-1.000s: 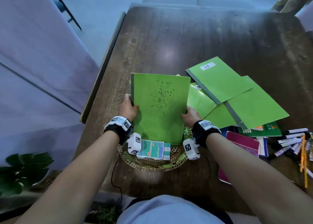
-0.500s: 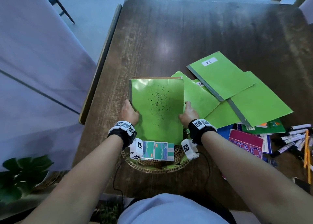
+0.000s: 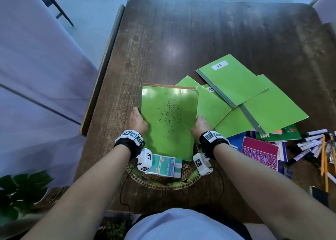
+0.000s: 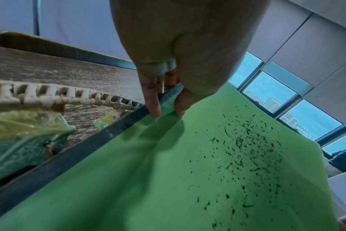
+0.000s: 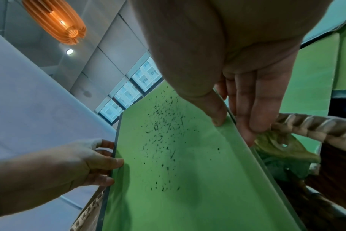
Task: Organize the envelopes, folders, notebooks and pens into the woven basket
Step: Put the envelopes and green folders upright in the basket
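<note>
The person is wearing a black strap around each wrist, just behind the left grip and the right grip, and both forearms are showing bare, with no sleeves reaching them. White square blocks printed with black-and-white coded markers are sitting in a row on top of each strap. A white boxy camera housing bearing the same kind of markers is hanging under the strap behind the left grip, and a matching housing is hanging behind the right grip. Thin black cables are trailing from both housings back toward the torso, which is showing a light blue garment.
</note>
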The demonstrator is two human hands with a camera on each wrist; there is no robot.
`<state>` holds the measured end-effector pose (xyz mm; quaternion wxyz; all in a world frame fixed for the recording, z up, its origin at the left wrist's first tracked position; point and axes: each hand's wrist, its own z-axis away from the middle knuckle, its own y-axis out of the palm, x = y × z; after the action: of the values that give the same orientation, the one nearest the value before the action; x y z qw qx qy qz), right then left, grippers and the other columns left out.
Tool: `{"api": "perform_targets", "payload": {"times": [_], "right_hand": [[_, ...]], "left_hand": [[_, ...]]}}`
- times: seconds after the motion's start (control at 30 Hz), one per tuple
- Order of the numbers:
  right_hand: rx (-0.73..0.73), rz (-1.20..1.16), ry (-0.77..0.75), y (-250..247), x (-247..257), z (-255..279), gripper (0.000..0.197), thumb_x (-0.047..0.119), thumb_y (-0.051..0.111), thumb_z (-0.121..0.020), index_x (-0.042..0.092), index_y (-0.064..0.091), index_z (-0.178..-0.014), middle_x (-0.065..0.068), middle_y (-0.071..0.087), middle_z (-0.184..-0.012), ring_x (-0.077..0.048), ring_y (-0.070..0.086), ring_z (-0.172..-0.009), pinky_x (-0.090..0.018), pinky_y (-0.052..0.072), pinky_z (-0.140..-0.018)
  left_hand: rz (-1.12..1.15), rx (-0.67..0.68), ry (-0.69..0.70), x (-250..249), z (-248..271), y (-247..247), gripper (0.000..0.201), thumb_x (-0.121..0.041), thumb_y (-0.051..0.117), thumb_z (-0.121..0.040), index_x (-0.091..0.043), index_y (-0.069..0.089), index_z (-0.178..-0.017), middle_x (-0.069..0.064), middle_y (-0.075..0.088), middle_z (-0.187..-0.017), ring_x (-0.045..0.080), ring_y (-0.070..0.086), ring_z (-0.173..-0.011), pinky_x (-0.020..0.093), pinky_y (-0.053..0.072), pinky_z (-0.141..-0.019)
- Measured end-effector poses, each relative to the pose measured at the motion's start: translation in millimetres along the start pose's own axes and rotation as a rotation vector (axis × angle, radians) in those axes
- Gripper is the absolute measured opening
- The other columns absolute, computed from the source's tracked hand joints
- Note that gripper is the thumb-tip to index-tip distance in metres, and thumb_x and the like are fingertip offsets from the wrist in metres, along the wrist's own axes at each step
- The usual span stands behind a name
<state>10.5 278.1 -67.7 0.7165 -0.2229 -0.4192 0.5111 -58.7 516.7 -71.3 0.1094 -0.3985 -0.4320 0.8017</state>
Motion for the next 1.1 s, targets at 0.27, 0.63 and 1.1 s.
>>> {"api": "perform_targets", "payload": {"times": [0.27, 0.63, 1.1], "right_hand": [[0.022, -0.059, -0.053, 0, -4, -1, 0.041, 0.006, 0.057, -0.095, 0.014, 0.039, -0.132, -0.004, 0.055, -0.095, -0.021, 0.061, -0.084, -0.040, 0.058, -0.079], [0.024, 0.029, -0.127, -33, -15, -6, 0.050, 0.031, 0.054, -0.099, 0.012, 0.038, -0.143, -0.007, 0.053, -0.133, -0.020, 0.056, -0.107, -0.032, 0.048, -0.084], [-0.172, -0.101, -0.059, -166, -125, -71, 0.035, 0.034, 0.053, -0.098, 0.016, 0.055, -0.128, -0.007, 0.064, -0.118, -0.020, 0.060, -0.092, -0.033, 0.050, -0.076]], "left_hand": [[0.008, 0.006, -0.038, 3, 2, -1, 0.061, 0.009, 0.063, -0.085, -0.004, 0.037, -0.139, 0.014, 0.048, -0.134, 0.026, 0.053, -0.117, 0.035, 0.048, -0.100], [-0.166, -0.077, 0.383, -62, 37, 19, 0.050, -0.017, 0.060, -0.092, -0.015, 0.044, -0.139, 0.010, 0.044, -0.135, 0.021, 0.050, -0.115, 0.037, 0.051, -0.099], [0.137, 0.297, 0.465, -228, 40, 140, 0.042, -0.039, 0.056, -0.098, -0.017, 0.051, -0.133, 0.004, 0.059, -0.124, 0.016, 0.059, -0.104, 0.041, 0.052, -0.097]]}}
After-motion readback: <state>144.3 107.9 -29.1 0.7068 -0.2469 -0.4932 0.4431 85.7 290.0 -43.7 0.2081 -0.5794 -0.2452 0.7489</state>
